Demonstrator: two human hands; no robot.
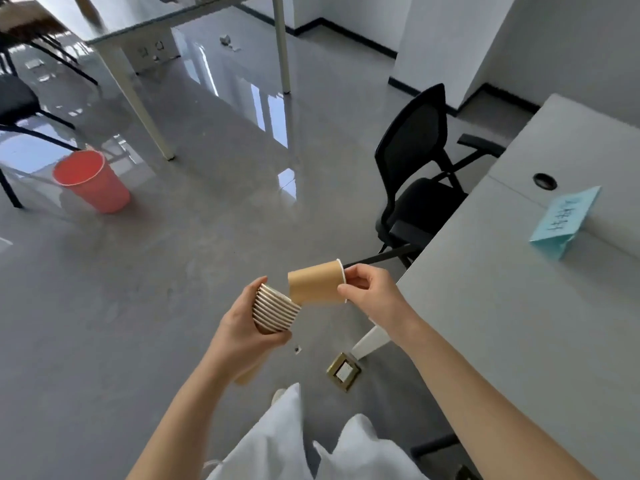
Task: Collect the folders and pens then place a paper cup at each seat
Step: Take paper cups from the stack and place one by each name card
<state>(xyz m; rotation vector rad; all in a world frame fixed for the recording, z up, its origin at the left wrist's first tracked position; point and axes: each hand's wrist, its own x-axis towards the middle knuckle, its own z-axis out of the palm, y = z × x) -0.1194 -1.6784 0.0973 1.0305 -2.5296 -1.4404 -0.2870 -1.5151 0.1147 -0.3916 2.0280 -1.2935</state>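
My left hand [239, 330] grips a stack of several brown paper cups [275, 311], rims pointing up and to the right. My right hand [369, 291] pinches the rim of a single brown paper cup [315, 282], held on its side just past the top of the stack, its base nearly touching the stack. Both hands are over the floor, left of the grey table [519, 306]. No folders or pens are in view.
A blue folded name card [564, 220] stands on the table near a round cable hole [545, 181]. A black office chair [419, 174] sits at the table's left edge. A red bucket [91, 181], a floor socket [343, 371] and another table [138, 19] lie further off.
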